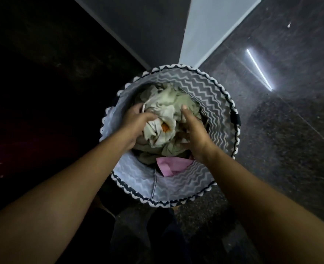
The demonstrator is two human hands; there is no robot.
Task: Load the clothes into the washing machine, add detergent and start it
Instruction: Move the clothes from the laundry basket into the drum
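Your left hand (pixel 136 123) and right hand (pixel 192 130) clutch a crumpled pale-green clothes bundle (pixel 163 119), orange patch at center, inside the zigzag laundry basket (pixel 210 92); pink cloth (pixel 171 165) at 6 o'clock.

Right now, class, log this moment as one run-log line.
stage: unloading basket | left hand: gripping pale green clothes | right hand: gripping same bundle | pink garment: beneath | washer: unseen

Grey-white zigzag laundry basket (pixel 210 92), pale green clothes (pixel 163 105) w/ orange patch, pink garment (pixel 169 166), dark speckled floor (pixel 290 140)
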